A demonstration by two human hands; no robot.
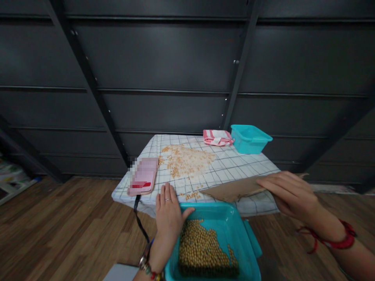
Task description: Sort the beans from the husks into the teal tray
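My right hand (288, 193) grips a flat piece of brown cardboard (234, 188), whose pointed end reaches left over the table's front edge. Beside that tip lies a small cluster of yellowish beans (191, 195). My left hand (170, 212) rests flat on the cloth at the table edge, fingers stretched out and thumb apart, close to the rim of a teal plastic bin (225, 222). Inside the bin is a heap of round tan beans (202, 246). Farther back on the cloth spreads a patch of pale flakes and beans (187, 160).
A checked white cloth (231, 169) covers the table. At the back right stand a smaller teal container (250, 139) and a folded pink-striped towel (217, 137). A pink phone-like case (145, 173) with a black strap (140, 222) lies left. Dark metal panels (164, 58) rise behind.
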